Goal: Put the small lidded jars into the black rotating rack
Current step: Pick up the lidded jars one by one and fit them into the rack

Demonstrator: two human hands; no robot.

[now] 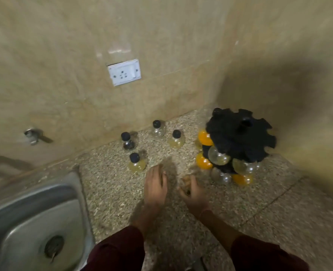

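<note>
Both hands are low over the speckled bench. Left hand lies flat with fingers stretched, holding nothing. Right hand is curled around something small and blurred; I cannot tell what it is. Four small jars with black lids stand loose near the wall: one yellowish just beside the left fingertips, one dark, one clear, one yellowish. Black rotating rack stands in the corner, right of them, with orange and clear jars already hanging in it. Steel sink is at the left
</note>
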